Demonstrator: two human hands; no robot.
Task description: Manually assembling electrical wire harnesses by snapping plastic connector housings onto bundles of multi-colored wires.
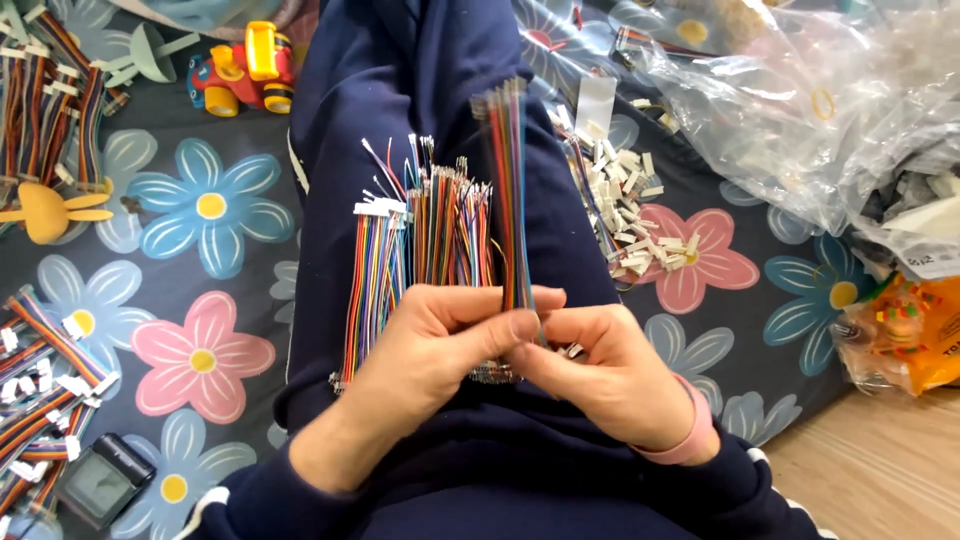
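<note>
While I look down over the dark blue lap (420, 90), I see both hands meeting at one thin bundle of multicoloured wires (512, 190) that stands upright over the lap. My left hand (430, 340) is closed on the lower end of that bundle, thumb and forefinger pinching it, and my right hand (610, 375) is closed against the same end from the other side, its fingertips touching the left thumb. The bundle's free tips point away from me, just above the hands.

Lying flat on the lap, just left of the upright bundle, is a wider spread of wires (420, 250), some ending in a white connector (380, 208). Part of it is hidden beneath my left hand.

To the right of the lap, on the flowered mat (200, 290), sits a heap of small white connector housings (635, 225). Farther right of the lap is a crumpled clear plastic bag (800, 110), and near it an orange packet (900, 335) at the edge of the wooden floor (880, 470).

To the left of the lap lies a red and yellow toy vehicle (240, 70), a yellow rabbit-shaped toy (50, 210), and more finished wire bundles (45, 100) at the mat's far corner. Further bundles (40, 400) lie nearer me on that side, with a small dark device (100, 480) beside them.
</note>
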